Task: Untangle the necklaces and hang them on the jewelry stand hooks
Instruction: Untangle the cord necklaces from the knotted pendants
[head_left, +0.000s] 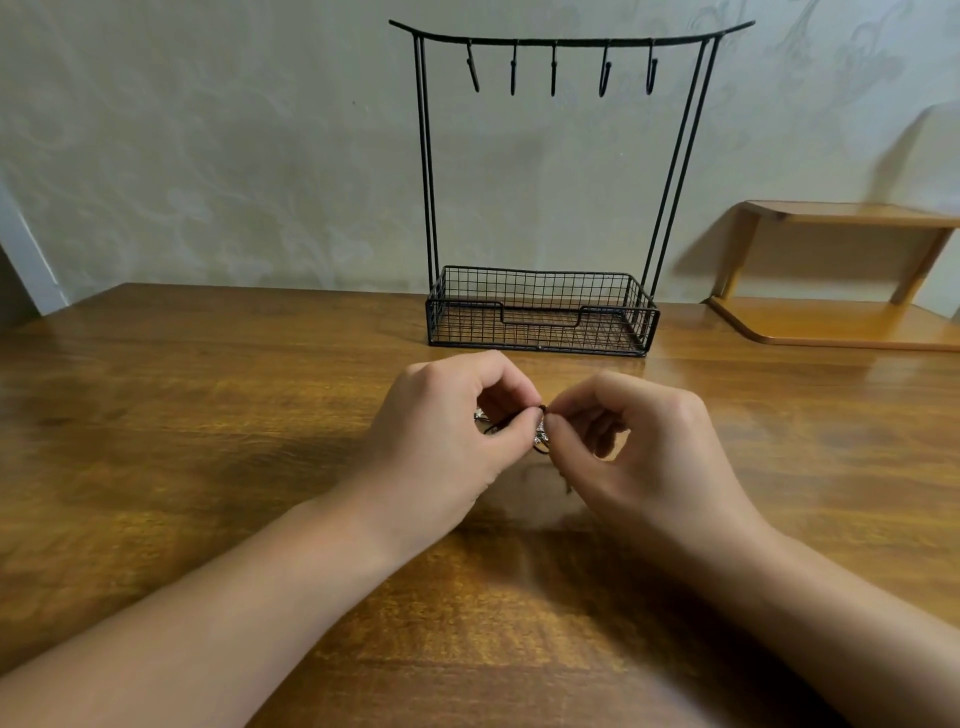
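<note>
Both hands work close together above the table (208, 415), a little in front of the jewelry stand (545, 312). The left hand (447, 436) has its fingers curled and pinches the necklaces (540, 436) between thumb and forefinger. The right hand (644, 447) is curled in the same way and pinches the same small bundle from the other side, so the fingertips of the two hands almost touch.

The step in hand seems to be the untangling. To do it well, the person should probably pull gently and loosen the knot first, not tug, because a hard pull would make the tangle tighter. It may help to lay the bundle on the table and spread it.

The necklaces look like a small knot of thin dark cord with something silver and shiny in it. How many there are cannot be told, since the hands hide most of it. The five hooks (553, 67) on the top bar of the stand carry nothing yet.
</note>
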